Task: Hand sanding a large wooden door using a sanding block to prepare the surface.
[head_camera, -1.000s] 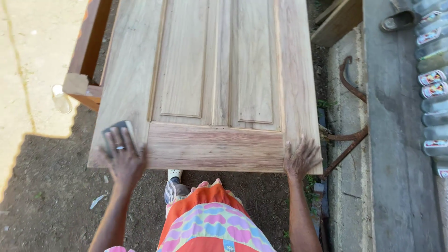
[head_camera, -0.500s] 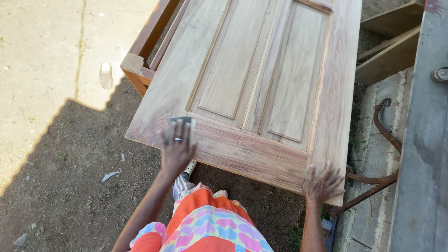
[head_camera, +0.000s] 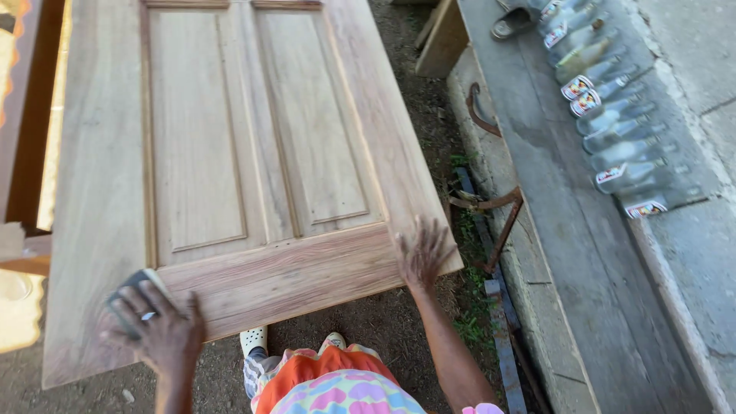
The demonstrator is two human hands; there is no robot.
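A pale wooden panelled door [head_camera: 230, 153] lies flat in front of me, its bottom rail nearest my body. My left hand [head_camera: 157, 330] presses a dark sanding pad [head_camera: 130, 295] onto the door's near left corner, fingers spread over it, a ring on one finger. My right hand [head_camera: 422, 253] rests flat with fingers apart on the door's near right corner, holding nothing.
A row of several glass bottles [head_camera: 613, 115] lies on a grey concrete slab [head_camera: 583, 268] at the right. Rusty curved metal bars [head_camera: 491, 207] sit between door and slab. A darker wooden frame [head_camera: 31, 115] stands at the left. Bare soil lies below.
The view has swung right, bringing the bottles back into sight. My left hand with the pad now sits at the door's near left corner. My right hand stays on the right corner.
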